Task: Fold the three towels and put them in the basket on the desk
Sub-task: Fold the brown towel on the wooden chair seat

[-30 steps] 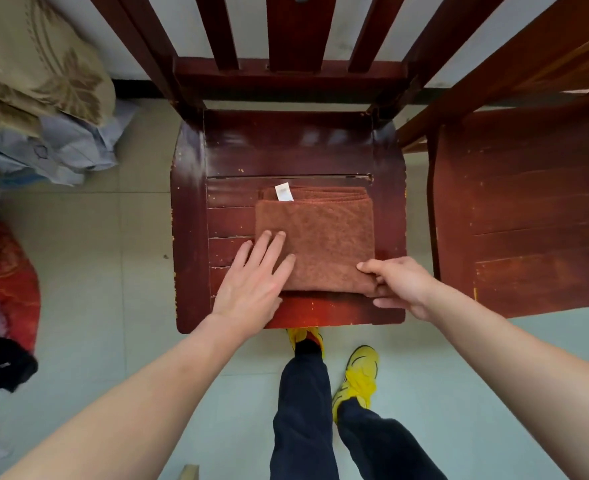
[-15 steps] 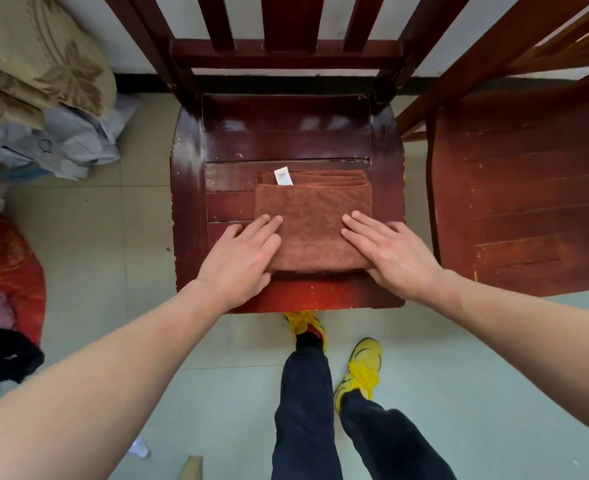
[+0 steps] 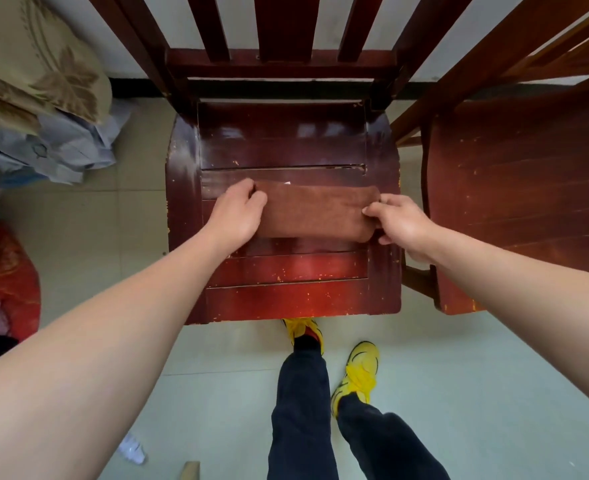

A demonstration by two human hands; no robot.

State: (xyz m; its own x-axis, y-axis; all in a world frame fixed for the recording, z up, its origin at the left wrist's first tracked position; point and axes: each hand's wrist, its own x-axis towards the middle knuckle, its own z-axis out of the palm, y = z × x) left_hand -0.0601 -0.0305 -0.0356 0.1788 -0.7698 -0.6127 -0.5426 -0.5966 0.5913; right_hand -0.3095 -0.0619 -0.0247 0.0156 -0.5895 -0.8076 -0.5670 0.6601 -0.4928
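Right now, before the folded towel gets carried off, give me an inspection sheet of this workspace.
Surface: dark red wooden chair seat, scuffed and chipped along its edges.
Job's things: brown terry towel, folded into a narrow strip, lying across the seat; basket and other towels not in view.
Clutter: nothing seen on the seat.
Grippers: left hand grips the towel's left end; right hand pinches its right end.
Cables: nothing seen.
Surroundings: second wooden chair at right; piled beige bedding at left; tiled floor.

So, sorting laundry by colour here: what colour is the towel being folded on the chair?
Rusty brown, plain with no pattern; the towel shows clearly in the head view.
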